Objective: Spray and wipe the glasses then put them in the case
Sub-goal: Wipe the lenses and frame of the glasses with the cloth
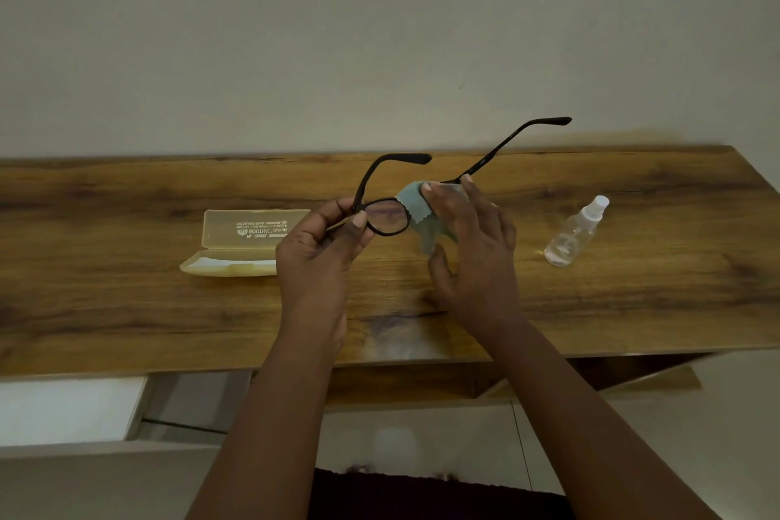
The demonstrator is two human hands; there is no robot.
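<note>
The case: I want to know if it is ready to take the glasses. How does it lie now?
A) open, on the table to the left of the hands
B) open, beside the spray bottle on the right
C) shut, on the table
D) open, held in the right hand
A: the case lies on the table with its lid up, left of the left hand, which holds the glasses.

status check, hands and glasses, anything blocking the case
Left hand pinching glasses at frame. Right hand rubbing cloth on lens. Case open, unobstructed.
</note>
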